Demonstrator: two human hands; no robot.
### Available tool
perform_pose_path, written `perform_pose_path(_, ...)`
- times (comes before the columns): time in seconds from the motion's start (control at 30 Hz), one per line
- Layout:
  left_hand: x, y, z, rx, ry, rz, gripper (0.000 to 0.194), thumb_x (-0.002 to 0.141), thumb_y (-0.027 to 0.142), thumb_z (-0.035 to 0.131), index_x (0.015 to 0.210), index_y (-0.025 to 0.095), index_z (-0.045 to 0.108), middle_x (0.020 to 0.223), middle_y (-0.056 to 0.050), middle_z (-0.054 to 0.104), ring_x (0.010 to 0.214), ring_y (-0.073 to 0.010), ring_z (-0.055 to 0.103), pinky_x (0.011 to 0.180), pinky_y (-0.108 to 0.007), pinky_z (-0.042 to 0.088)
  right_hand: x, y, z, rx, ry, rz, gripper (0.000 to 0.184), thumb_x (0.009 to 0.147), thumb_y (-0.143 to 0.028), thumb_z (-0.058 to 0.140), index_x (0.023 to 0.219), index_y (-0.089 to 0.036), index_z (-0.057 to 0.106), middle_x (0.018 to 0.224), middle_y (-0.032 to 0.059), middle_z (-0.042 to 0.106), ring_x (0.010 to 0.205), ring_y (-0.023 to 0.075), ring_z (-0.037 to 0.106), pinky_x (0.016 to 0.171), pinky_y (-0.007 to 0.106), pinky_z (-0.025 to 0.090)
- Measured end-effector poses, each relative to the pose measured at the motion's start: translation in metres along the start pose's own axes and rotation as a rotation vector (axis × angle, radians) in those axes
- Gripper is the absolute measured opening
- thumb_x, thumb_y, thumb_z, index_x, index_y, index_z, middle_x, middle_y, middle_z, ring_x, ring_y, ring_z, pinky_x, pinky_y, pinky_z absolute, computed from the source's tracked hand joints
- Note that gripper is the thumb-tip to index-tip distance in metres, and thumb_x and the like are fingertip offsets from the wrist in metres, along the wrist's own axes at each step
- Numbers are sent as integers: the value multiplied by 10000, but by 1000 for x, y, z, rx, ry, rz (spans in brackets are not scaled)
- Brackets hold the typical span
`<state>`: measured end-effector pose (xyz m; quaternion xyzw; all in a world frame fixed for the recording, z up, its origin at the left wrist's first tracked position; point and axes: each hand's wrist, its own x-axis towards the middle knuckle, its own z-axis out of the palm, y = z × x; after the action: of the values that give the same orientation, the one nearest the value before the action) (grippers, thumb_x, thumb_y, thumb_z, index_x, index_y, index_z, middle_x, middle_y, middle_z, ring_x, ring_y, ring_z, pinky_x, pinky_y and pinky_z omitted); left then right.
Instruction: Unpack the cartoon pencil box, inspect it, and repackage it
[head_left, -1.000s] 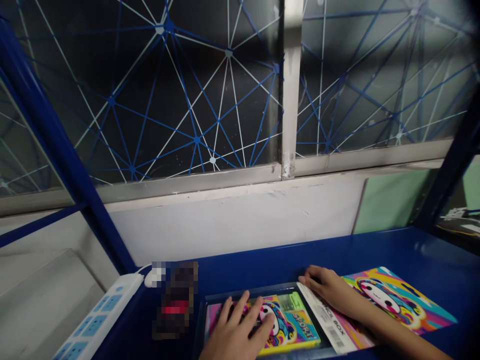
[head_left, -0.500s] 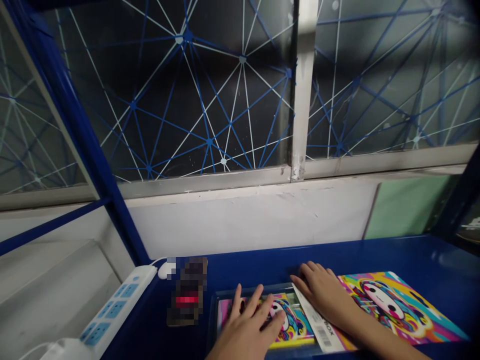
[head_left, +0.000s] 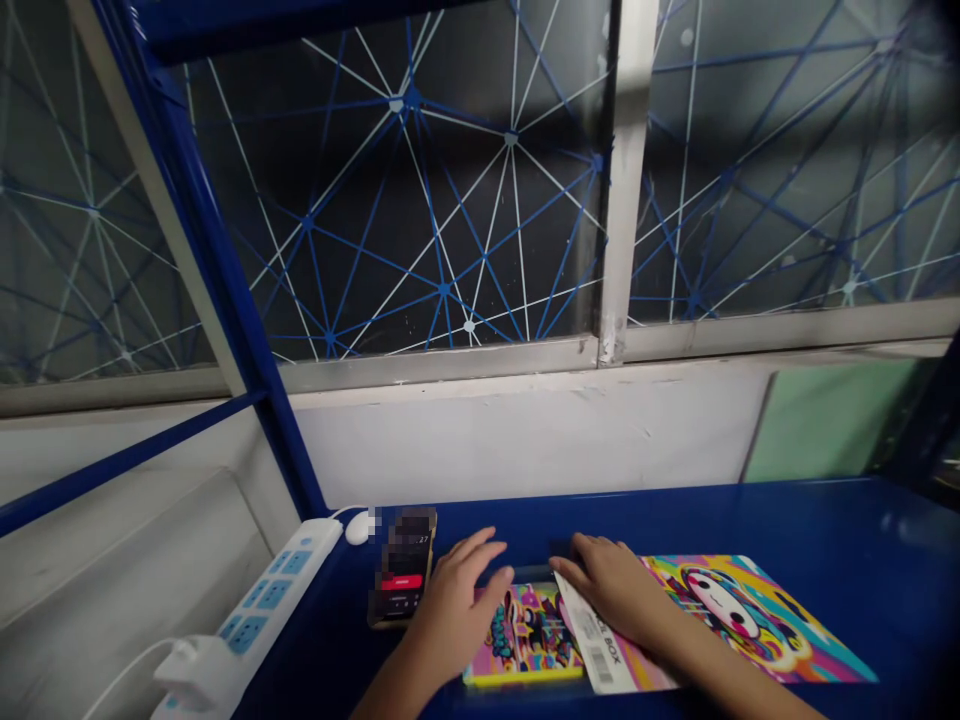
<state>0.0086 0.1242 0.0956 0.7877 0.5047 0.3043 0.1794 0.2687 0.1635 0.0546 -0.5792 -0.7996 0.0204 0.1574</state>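
Left hand (head_left: 457, 605) is open, fingers spread, right at the pencil box (head_left: 523, 635)! Right hand (head_left: 611, 590) lies flat, grasping nothing, on the white paper band (head_left: 592, 640).

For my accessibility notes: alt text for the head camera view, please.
Over a blue desk, the right hand rests on a white barcode paper band beside a colourful cartoon pencil box, and the left hand is near a phone. A white power strip lies to the left, below a window with blue and white lines.

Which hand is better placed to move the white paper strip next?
Probably your right hand: it already rests on the white paper strip. The left hand is farther away, beside the phone.
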Motion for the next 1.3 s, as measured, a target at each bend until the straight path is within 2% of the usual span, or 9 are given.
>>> perform_pose_path(0.17, 0, -6, 25, -155, 154, -150, 431, 1050, 449, 391, 1402, 242, 528, 1553, -96, 514, 1466, -216, 447, 1220, -460, 379, 0, 34, -13, 63, -80, -7, 499, 1014, -601, 379, 827, -239, 668, 811, 71, 770, 756, 253, 721, 637, 342, 381)
perform_pose_path(0.33, -11, 5, 45, -331, -3, -304, 674, 1055, 602, 168, 1601, 210, 122, 1721, -113, 151, 1571, -204, 152, 1254, -437, 270, 0, 77, -24, 73, -97, 12, 489, 1014, -599, 360, 849, -244, 653, 828, 57, 758, 766, 242, 717, 662, 344, 428)
perform_pose_path(0.43, -15, 5, 54, -378, -60, -243, 720, 1043, 623, 99, 1615, 198, -10, 1734, -102, 19, 1571, -182, 57, 1265, -382, 231, 1, 89, -22, 50, -61, 27, 482, 1011, -606, 359, 978, -233, 663, 969, 90, 761, 902, 279, 709, 783, 399, 464)
perform_pose_path(0.53, -15, 0, 60, -380, -77, -167, 671, 1048, 570, 38, 1616, 234, -84, 1735, -81, 21, 1570, -173, 74, 1256, -371, 287, 1, 89, -14, 23, -18, 30, 506, 1005, -622, 370, 1152, -227, 649, 1185, 130, 726, 1106, 335, 656, 918, 483, 448)
perform_pose_path(0.77, -9, -5, 68, -548, -117, -111, 713, 991, 644, -1, 1617, 314, -86, 1736, -39, 46, 1578, -245, 92, 1262, -468, 280, 9, 55, 1, -8, 42, 19, 622, 1006, -641, 351, 1407, -201, 533, 1360, 169, 655, 1263, 386, 576, 1033, 584, 399)
perform_pose_path(0.97, -10, -6, 74, -885, -130, -94, 955, 881, 849, 129, 1623, 272, -42, 1727, 8, -65, 1579, -279, -25, 1292, -421, 138, 28, -18, 13, 9, 64, -23, 680, 1012, -630, 330, 1468, -150, 484, 1435, 225, 597, 1309, 437, 530, 1079, 705, 312)
perform_pose_path(1.07, -9, -9, 78, -992, -63, -113, 1100, 790, 935, 284, 1625, 282, -9, 1718, 45, -100, 1568, -274, -125, 1297, -382, 41, 37, -55, 19, 44, 53, -70, 581, 1036, -537, 323, 1444, -174, 521, 1486, 208, 562, 1292, 427, 545, 1076, 687, 328)
perform_pose_path(1.13, -9, -11, 78, -1008, -54, -121, 1105, 789, 938, 281, 1622, 283, -32, 1718, 45, -95, 1574, -261, -103, 1296, -364, 69, 40, -71, 22, 73, 48, -88, 495, 1043, -465, 320, 1377, -215, 587, 1530, 179, 526, 1284, 414, 554, 1072, 668, 342)
perform_pose_path(1.3, -11, -10, 73, -948, -13, -164, 890, 929, 812, 167, 1628, 290, -8, 1735, -7, 37, 1588, -234, 101, 1272, -393, 226, 45, -67, 13, 197, 84, -25, 530, 1055, -484, 246, 1405, -219, 544, 1497, 164, 554, 1323, 335, 541, 1065, 532, 424)
